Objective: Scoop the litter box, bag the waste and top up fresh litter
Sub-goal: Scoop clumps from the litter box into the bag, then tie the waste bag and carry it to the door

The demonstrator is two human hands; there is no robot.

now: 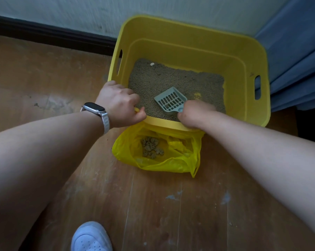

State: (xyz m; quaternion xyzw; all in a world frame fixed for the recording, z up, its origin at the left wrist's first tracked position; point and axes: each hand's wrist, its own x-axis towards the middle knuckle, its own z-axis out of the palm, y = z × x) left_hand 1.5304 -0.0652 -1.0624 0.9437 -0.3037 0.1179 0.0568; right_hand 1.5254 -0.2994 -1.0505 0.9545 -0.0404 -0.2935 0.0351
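Note:
A yellow litter box (189, 42) stands on the floor against the wall, with grey-brown litter (171, 78) covering its bottom. My left hand (120, 104) grips the box's near left rim. My right hand (194, 113) holds the handle of a grey-blue slotted scoop (171, 100), whose blade lies just above the litter with a small clump in it. In front of the box lies an open yellow plastic bag (156, 151) with several litter clumps (151, 147) inside.
The wooden floor (153, 205) has scuffs and scattered bits. A blue fabric piece of furniture (298, 60) stands right of the box. A dark baseboard (53, 35) runs along the pale wall. My white shoe (91, 238) is at the bottom edge.

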